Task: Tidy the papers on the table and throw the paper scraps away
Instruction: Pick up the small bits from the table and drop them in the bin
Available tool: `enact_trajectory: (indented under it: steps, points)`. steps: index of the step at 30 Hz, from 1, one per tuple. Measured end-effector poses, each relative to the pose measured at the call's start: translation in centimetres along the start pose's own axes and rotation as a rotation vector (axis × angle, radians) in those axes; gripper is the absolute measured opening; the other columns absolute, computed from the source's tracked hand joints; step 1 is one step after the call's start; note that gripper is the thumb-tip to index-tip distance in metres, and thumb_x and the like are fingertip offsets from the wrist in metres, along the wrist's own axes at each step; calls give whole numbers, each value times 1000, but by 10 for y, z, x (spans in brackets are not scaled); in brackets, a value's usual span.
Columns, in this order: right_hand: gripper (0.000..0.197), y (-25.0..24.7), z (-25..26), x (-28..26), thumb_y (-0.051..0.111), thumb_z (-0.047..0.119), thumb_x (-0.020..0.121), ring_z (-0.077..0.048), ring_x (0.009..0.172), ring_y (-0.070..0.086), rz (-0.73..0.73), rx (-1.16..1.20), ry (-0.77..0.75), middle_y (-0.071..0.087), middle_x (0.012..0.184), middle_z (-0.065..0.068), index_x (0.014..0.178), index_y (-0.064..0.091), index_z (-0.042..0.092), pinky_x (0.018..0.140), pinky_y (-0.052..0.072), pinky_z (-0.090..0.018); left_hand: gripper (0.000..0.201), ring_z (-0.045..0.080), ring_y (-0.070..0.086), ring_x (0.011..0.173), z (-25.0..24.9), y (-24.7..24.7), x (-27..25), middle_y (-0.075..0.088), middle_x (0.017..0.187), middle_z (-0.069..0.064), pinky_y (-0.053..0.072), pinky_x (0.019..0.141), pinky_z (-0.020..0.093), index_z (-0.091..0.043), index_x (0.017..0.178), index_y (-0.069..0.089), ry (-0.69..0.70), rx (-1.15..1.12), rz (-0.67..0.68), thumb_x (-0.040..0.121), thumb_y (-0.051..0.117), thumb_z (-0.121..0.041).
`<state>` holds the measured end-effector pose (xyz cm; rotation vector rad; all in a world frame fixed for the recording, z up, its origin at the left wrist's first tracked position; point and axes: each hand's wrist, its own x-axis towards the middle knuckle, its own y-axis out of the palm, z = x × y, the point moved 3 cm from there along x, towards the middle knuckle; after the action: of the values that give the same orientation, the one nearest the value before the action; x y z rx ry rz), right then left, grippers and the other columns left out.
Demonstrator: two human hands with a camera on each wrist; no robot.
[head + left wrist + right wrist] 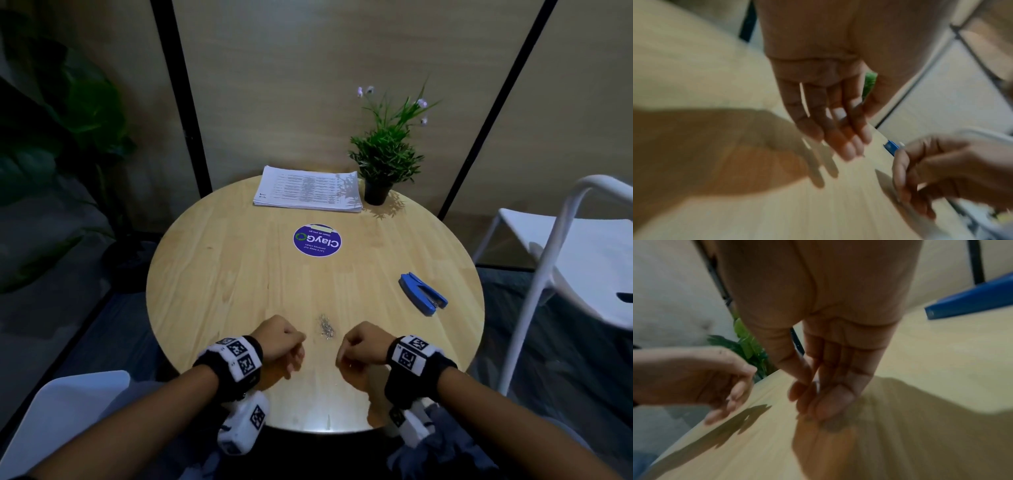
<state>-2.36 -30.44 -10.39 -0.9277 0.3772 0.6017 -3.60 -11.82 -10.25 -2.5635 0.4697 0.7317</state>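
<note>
A neat stack of printed papers (307,190) lies at the far side of the round wooden table (219,274). A small heap of metal staples (325,327) sits near the front edge, between my two hands. My left hand (291,353) hovers just left of the heap, fingers loosely curled and holding nothing; in the blurred left wrist view its fingers (840,138) hang down over the wood. My right hand (347,356) is just right of the heap, fingers (824,395) pointing down at the table with the thumb close to the forefinger. No paper scraps are visible.
A blue stapler (423,294) lies at the right of the table. A potted plant (378,185) stands beside the papers, and a round purple sticker (317,240) marks the middle. A white chair (561,260) stands at the right, another chair (68,411) at the near left.
</note>
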Motion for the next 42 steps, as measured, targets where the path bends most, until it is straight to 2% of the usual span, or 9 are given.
enact_trajectory:
  steps: [5,11,17,20,24,27,31,35,42]
  points:
    - [38,12,11,19,46,-1,82,-4,57,63,-9,172,29,65,52,8,59,66,21,69,55,-24,32,24,58,42,9,15,11,65,54,11,39,51,24,-4,67,61,-194,68,172,86,38,-15]
    - [39,-1,20,39,44,-3,81,-8,64,60,-166,210,-2,64,61,5,57,61,21,66,51,-22,31,24,55,39,-16,21,31,62,55,12,48,52,29,-6,65,58,-34,40,9,88,39,-12]
    - [22,-20,9,32,58,0,82,-16,67,63,-258,348,-50,68,75,-7,67,63,15,66,52,-27,18,19,62,67,-29,0,23,72,84,9,49,66,28,-9,86,67,172,258,-91,91,51,-18]
    - [7,-40,-5,21,60,19,87,-15,81,58,-391,5,-18,63,97,-3,94,62,16,71,45,-22,29,24,60,105,-16,-34,8,60,120,11,46,91,30,-8,115,60,167,562,-207,92,48,-22]
    - [44,-38,-19,15,52,22,88,-29,117,47,-374,-610,96,44,131,-10,130,44,14,97,44,-42,68,34,31,134,21,-57,-11,26,149,15,30,109,43,-5,143,26,-85,1029,-201,93,39,-49]
    - [74,-24,-22,16,58,21,85,-36,141,19,-249,-829,156,17,153,-13,147,17,10,112,26,-54,96,30,2,147,50,-51,-25,-5,159,13,6,118,45,-3,149,-3,-259,1108,-170,87,31,-68]
    - [96,-4,-14,19,61,26,85,-35,146,-3,-167,-976,199,-10,158,-15,148,-8,2,117,10,-55,148,30,-8,147,75,-30,-25,-15,157,14,-5,118,48,-2,148,-9,-234,1016,-225,38,0,-101]
    - [87,13,-1,25,51,25,91,-34,146,-5,-173,-1010,158,-13,158,-16,147,-11,1,117,9,-54,121,30,-15,146,66,-1,-13,-24,155,15,-8,117,50,0,146,-14,-142,997,-271,71,28,-85]
    - [89,27,15,26,53,31,89,-31,147,-7,-152,-878,79,-12,159,-11,149,-8,6,118,6,-51,109,23,-18,146,18,59,21,-25,156,9,-10,116,48,-7,146,-18,59,1008,-182,78,29,-78]
